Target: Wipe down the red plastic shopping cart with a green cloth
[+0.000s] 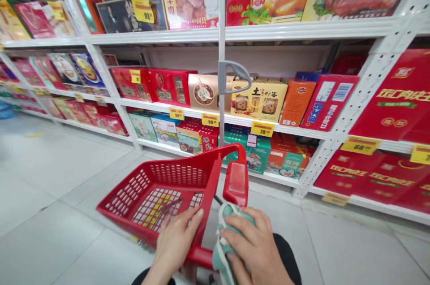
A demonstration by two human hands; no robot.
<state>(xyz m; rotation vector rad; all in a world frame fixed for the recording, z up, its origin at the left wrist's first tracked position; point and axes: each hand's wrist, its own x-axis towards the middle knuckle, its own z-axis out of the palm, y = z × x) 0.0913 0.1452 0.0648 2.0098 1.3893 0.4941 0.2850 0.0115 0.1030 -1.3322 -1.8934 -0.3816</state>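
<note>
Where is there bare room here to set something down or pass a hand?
The tiled floor left of the red basket is open, and a gap runs above the boxed gifts under the upper white shelf. It is crowded along the lower shelf's boxes, and where the left hand and right hand meet the basket and green fabric bundle.

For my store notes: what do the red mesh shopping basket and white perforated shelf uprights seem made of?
The red mesh basket looks like moulded plastic, with a glossy, one-piece grid. The white shelf uprights look like painted sheet metal, probably steel, given their punched holes and folded edges.
</note>
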